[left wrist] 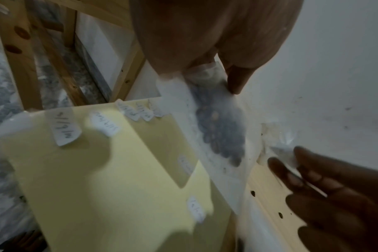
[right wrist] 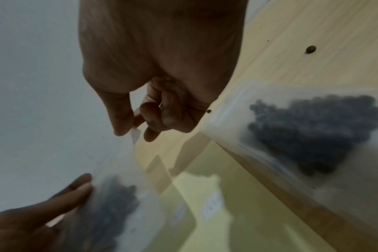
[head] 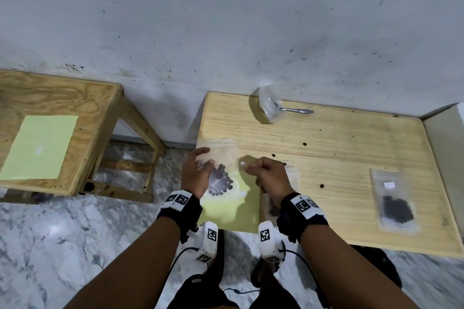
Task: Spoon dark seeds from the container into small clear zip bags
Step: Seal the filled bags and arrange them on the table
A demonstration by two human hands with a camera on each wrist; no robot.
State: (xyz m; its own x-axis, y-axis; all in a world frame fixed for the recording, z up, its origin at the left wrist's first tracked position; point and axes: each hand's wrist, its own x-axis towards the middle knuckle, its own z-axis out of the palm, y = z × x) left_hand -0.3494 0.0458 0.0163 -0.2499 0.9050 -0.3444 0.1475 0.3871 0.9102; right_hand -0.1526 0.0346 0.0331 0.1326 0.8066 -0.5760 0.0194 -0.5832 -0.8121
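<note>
My left hand (head: 204,158) grips a small clear zip bag (head: 221,173) of dark seeds by its left side, lifted over the table's front left corner. In the left wrist view the bag (left wrist: 218,133) hangs from thumb and fingers. My right hand (head: 249,164) pinches a small white label (head: 243,163) just right of the bag; the label (right wrist: 135,135) sits between thumb and forefinger. The seed container, a crumpled clear bag (head: 268,106), lies by the wall with a metal spoon (head: 297,109) in it.
A yellow label sheet (head: 233,211) with several written stickers (left wrist: 65,129) lies under my hands. A second seed bag (right wrist: 313,133) is under my right wrist, a labelled one (head: 396,206) at the right. Loose seeds (head: 304,144) dot the table (head: 351,158). A wooden stool (head: 95,98) stands at the left.
</note>
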